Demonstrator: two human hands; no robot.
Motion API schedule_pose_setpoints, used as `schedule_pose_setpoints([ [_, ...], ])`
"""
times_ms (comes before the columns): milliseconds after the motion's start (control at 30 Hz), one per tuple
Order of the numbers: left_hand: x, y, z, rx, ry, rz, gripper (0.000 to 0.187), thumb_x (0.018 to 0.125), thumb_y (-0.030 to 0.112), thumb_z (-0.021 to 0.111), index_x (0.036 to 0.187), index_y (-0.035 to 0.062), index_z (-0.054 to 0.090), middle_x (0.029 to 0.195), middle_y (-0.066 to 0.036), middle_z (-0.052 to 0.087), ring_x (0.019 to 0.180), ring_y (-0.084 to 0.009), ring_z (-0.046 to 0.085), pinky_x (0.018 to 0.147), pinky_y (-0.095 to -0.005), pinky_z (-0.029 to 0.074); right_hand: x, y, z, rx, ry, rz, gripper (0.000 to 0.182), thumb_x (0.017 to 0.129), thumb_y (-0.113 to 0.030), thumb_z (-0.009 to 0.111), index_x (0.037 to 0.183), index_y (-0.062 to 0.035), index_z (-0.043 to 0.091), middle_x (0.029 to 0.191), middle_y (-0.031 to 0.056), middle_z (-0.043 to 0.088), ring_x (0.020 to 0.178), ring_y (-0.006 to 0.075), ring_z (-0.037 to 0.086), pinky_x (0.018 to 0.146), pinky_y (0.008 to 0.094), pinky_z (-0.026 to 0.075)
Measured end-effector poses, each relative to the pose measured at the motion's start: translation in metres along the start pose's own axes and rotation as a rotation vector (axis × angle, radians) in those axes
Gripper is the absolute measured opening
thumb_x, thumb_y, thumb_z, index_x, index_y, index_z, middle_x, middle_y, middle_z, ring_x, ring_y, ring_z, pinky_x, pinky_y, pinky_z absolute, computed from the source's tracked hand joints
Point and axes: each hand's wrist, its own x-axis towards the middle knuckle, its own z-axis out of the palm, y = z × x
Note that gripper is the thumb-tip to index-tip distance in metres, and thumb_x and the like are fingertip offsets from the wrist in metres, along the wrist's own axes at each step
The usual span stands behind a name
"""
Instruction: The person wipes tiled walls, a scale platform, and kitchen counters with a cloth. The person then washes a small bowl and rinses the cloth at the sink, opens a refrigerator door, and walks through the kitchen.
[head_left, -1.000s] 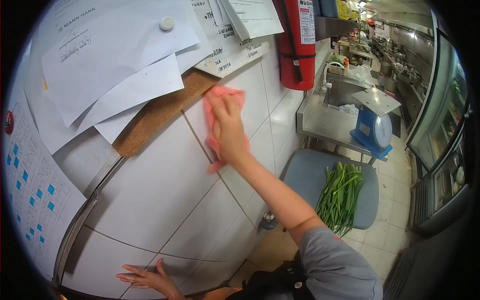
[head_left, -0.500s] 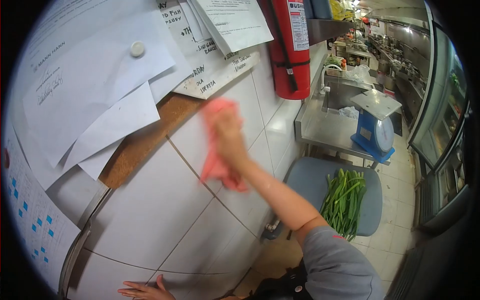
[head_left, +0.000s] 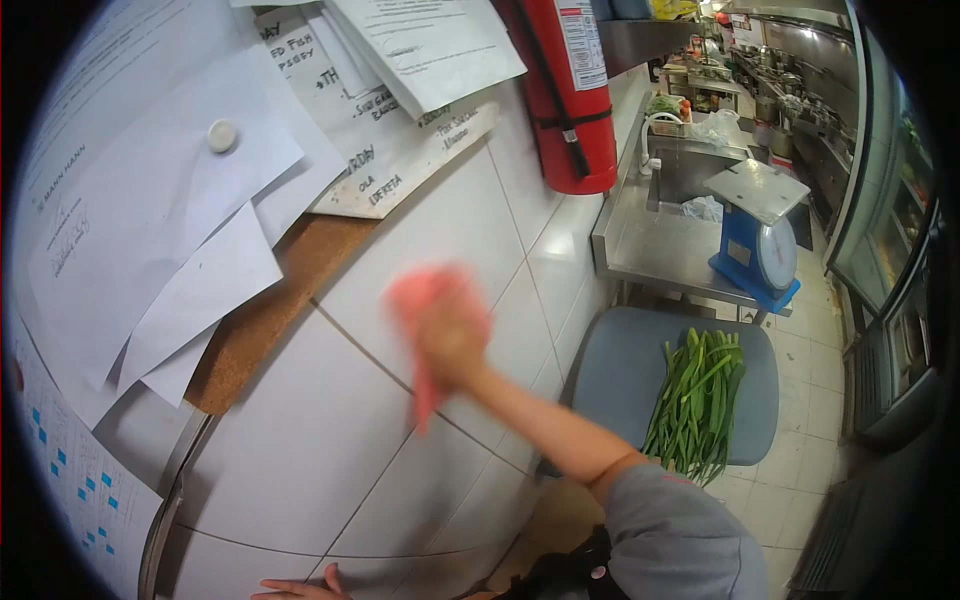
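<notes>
My right hand [head_left: 452, 345] is closed over a pink cloth [head_left: 425, 290] and presses it to the white tiled wall [head_left: 290, 420]. Motion smears both the hand and the cloth, and one corner of the cloth hangs below my fingers. At the bottom edge of the view, my left hand [head_left: 305, 588] rests against the lower tiles with its fingers spread; most of it is cut off by the frame. Above the cloth is a corkboard [head_left: 270, 310] with overlapping papers [head_left: 200, 300] and handwritten sheets on it.
A red fire extinguisher [head_left: 570, 110] hangs on the wall. Right of it are a steel sink counter [head_left: 650, 245] and a blue weighing scale [head_left: 755, 245]. Long green vegetables [head_left: 695, 400] lie on a grey chair [head_left: 615, 370]. A glass-door fridge [head_left: 885, 220] stands far right.
My right hand and the cloth have moved down the tiles, away from the corkboard's lower edge. My left hand sits slightly lower in view, and the camera has shifted a little.
</notes>
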Motion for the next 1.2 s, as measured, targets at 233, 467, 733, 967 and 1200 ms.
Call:
schedule_pose_setpoints([
  [233, 0.0, 0.008, -0.003, -0.106, -0.036, 0.015, 0.15, 0.057, 0.067, 0.075, 0.142, -0.0079, -0.022, 0.134, -0.052, -0.026, 0.13, -0.0672, -0.014, 0.103, -0.0717, 0.011, 0.012, 0.019, -0.025, 0.575, 0.065, 0.586, 0.047, 0.084, 0.002, 0.048, 0.129, -0.0078, 0.056, 0.129, 0.02, 0.045, 0.107, 0.0385, 0.048, 0.093, 0.0434, 0.042],
  [467, 0.0, 0.004, -0.01, -0.199, -0.088, 0.051, 0.145, 0.065, 0.069, 0.07, 0.139, -0.0102, -0.026, 0.129, -0.054, -0.03, 0.128, -0.0687, -0.015, 0.102, -0.0733, 0.005, 0.027, 0.003, -0.052, 0.29, -0.073, 0.581, 0.05, 0.083, 0.004, 0.051, 0.129, -0.0137, 0.058, 0.123, 0.0188, 0.048, 0.112, 0.0399, 0.05, 0.097, 0.037, 0.042],
  [733, -0.004, 0.013, 0.007, -0.129, 0.266, 0.03, 0.128, 0.066, 0.059, 0.073, 0.151, 0.0016, -0.004, 0.15, -0.036, -0.013, 0.14, -0.0534, 0.0, 0.109, -0.0622, 0.022, 0.029, 0.01, -0.074, 0.448, -0.086, 0.703, 0.047, 0.087, 0.001, 0.048, 0.131, -0.0146, 0.057, 0.117, 0.0168, 0.05, 0.109, 0.0353, 0.052, 0.09, 0.0414, 0.046],
  [967, -0.001, 0.01, 0.015, -0.115, 0.258, 0.008, 0.125, 0.067, 0.058, 0.072, 0.151, 0.0021, -0.001, 0.152, -0.034, -0.01, 0.142, -0.0503, 0.002, 0.11, -0.0629, 0.021, 0.014, 0.029, -0.048, 0.346, -0.1, 0.532, 0.051, 0.082, 0.004, 0.052, 0.132, -0.0084, 0.056, 0.125, 0.0193, 0.05, 0.115, 0.0347, 0.05, 0.099, 0.0366, 0.039],
  [1200, 0.001, 0.018, 0.015, -0.079, 0.18, -0.044, 0.127, 0.067, 0.055, 0.074, 0.15, -0.0005, -0.004, 0.149, -0.037, -0.014, 0.14, -0.0537, -0.002, 0.109, -0.0625, 0.023, -0.017, 0.007, -0.062, 0.385, -0.165, 0.371, 0.044, 0.082, -0.002, 0.055, 0.126, -0.0057, 0.057, 0.13, 0.0252, 0.048, 0.119, 0.0427, 0.048, 0.103, 0.0453, 0.037],
])
